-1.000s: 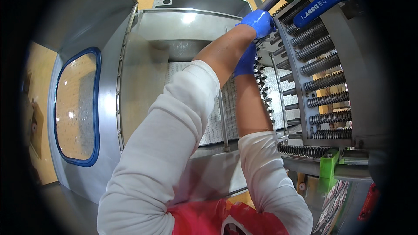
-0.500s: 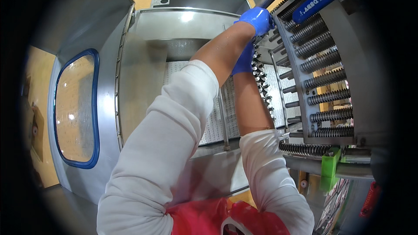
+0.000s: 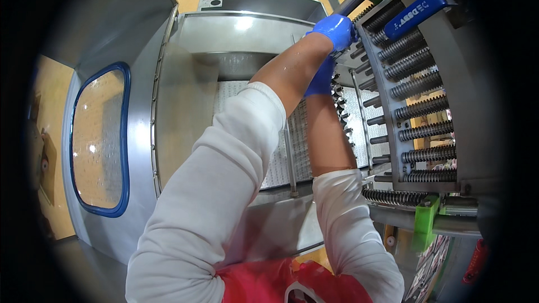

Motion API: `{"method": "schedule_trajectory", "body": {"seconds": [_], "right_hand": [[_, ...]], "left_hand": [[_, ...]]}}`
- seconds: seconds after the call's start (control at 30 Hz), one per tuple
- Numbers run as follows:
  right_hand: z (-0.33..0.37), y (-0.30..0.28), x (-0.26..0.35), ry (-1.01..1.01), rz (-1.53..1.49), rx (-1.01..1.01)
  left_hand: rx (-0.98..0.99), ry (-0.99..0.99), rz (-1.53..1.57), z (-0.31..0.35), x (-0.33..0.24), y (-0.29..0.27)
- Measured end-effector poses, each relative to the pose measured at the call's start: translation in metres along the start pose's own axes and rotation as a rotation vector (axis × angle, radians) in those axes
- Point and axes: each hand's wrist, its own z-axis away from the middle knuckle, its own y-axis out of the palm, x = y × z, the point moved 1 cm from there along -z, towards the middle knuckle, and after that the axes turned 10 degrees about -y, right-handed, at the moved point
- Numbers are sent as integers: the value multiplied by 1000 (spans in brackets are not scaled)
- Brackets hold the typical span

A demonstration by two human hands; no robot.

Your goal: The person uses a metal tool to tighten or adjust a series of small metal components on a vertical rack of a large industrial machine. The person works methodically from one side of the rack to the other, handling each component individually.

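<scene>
Blue gloves [image 3: 335, 31], rumpled white sleeves [image 3: 210, 171], red garment [image 3: 252, 283]

The right hand [image 3: 321, 80] is partly hidden behind the left forearm [image 3: 292, 67], and its fingers cannot be seen. The fingers of the left hand [image 3: 336, 31] are mostly turned away, so it is not possible to tell what they hold. The small metal parts [image 3: 340, 102] are partly covered by the right forearm [image 3: 328, 134]; their exact form is too small to tell. The lower edge cuts off both white sleeves [image 3: 208, 185] and the red apron [image 3: 255, 283]. At right, a red object [image 3: 476, 261] sinks into the dark rim.
</scene>
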Motion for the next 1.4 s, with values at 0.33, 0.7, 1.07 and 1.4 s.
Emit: {"method": "schedule_trajectory", "body": {"seconds": [0.33,0.7,1.07,1.4], "right_hand": [[5,-19,5,-67,400,111],[11,6,8,-4,338,97],[98,48,-41,282,182,-127],[178,121,18,541,31,-579]], "left_hand": [[-23,26,49,-5,-9,6],[-42,30,10,0,0,4],[18,-4,207,-2,12,17],[-69,30,253,-9,48,59]]}}
